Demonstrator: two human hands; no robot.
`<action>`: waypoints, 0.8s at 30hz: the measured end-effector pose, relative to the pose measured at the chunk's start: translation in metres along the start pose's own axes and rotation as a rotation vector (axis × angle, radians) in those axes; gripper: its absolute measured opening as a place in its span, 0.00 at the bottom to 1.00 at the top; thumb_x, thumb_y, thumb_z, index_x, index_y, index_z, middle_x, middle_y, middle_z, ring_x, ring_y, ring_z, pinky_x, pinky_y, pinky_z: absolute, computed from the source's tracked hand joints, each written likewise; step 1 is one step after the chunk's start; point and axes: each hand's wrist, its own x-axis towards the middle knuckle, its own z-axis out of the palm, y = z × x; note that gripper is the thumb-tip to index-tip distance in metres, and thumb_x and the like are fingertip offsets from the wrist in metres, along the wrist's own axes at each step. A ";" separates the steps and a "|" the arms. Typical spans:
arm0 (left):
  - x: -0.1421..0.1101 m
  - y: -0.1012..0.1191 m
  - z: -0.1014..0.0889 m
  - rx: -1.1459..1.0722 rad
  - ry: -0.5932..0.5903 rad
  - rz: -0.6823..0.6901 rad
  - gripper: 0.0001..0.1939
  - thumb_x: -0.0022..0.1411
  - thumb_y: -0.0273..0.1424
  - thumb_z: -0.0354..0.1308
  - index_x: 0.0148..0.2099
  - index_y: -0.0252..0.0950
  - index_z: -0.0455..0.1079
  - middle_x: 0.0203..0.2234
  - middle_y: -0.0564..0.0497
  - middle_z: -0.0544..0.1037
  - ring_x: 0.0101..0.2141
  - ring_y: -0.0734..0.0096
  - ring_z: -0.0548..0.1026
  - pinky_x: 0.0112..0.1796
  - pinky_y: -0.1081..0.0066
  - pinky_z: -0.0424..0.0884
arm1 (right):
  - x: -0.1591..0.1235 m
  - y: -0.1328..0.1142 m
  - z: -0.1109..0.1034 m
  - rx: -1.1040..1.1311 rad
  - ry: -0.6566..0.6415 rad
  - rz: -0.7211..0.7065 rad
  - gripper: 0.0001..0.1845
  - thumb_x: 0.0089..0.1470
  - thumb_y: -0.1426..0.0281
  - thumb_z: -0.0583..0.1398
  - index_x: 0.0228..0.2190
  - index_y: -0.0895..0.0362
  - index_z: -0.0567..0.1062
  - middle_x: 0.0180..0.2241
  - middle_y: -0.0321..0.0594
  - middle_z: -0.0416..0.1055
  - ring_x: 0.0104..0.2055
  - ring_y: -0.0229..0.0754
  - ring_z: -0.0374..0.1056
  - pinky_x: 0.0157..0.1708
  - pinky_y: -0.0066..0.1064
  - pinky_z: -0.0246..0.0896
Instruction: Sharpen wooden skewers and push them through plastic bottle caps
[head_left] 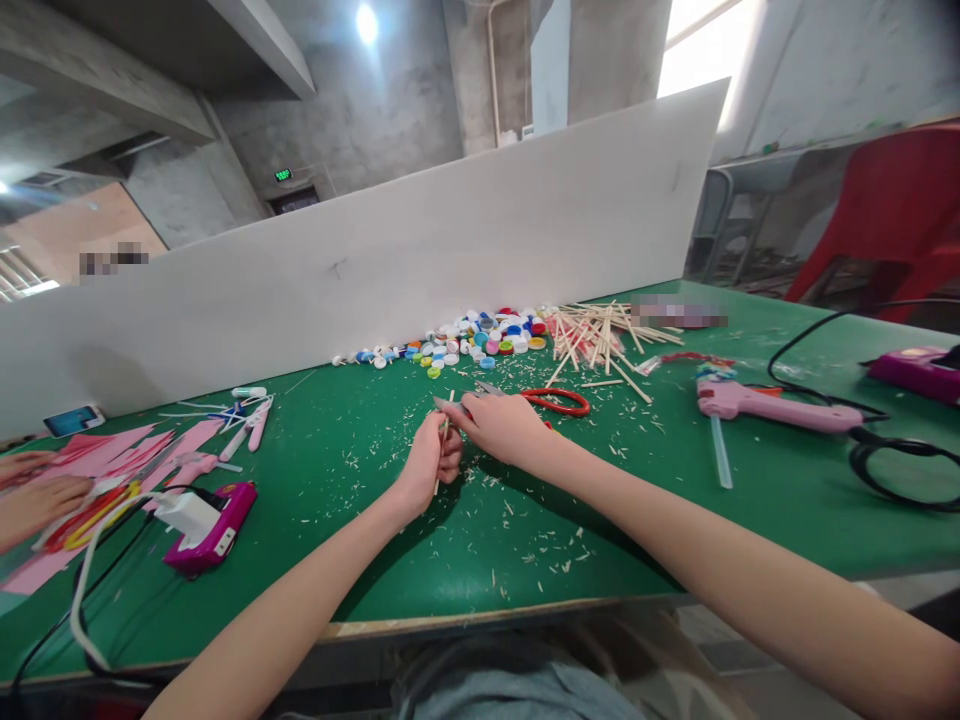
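My left hand (429,465) is closed around a thin wooden stick (443,450) that stands nearly upright, its lower end poking out below my fist. My right hand (501,425) reaches in from the right and pinches a small metal blade (444,404) against the stick's upper end. Fine wood shavings (495,490) lie scattered around both hands on the green work mat (570,530). Just beyond my right hand lie red-handled scissors (556,401), their metal blades pointing toward my fingers.
Beyond my hands lie a pile of colourful bottle caps (480,340) and a heap of wooden sticks (604,338) against a white board (375,250). A pink glue gun (772,407) lies right. A co-worker's hands (37,500) work on pink sheets (97,510) at left.
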 end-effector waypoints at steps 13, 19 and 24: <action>-0.003 -0.005 0.003 0.157 0.041 0.171 0.24 0.51 0.54 0.58 0.36 0.41 0.56 0.14 0.65 0.48 0.11 0.86 0.47 0.10 0.83 0.43 | -0.001 0.002 -0.004 0.021 -0.047 -0.023 0.20 0.64 0.60 0.42 0.40 0.57 0.69 0.37 0.46 0.74 0.38 0.47 0.71 0.35 0.33 0.59; -0.003 -0.006 0.002 0.177 0.050 0.166 0.23 0.52 0.53 0.58 0.35 0.41 0.56 0.14 0.65 0.48 0.10 0.86 0.47 0.09 0.83 0.44 | -0.002 0.006 -0.001 0.023 -0.042 -0.068 0.22 0.64 0.58 0.42 0.40 0.56 0.69 0.35 0.44 0.75 0.36 0.46 0.71 0.34 0.33 0.58; -0.002 -0.008 0.001 0.192 0.055 0.164 0.23 0.51 0.52 0.59 0.36 0.41 0.57 0.14 0.65 0.49 0.10 0.87 0.48 0.09 0.83 0.44 | -0.001 0.008 0.002 0.025 -0.027 -0.096 0.21 0.64 0.59 0.42 0.39 0.55 0.69 0.35 0.43 0.75 0.37 0.45 0.71 0.37 0.33 0.58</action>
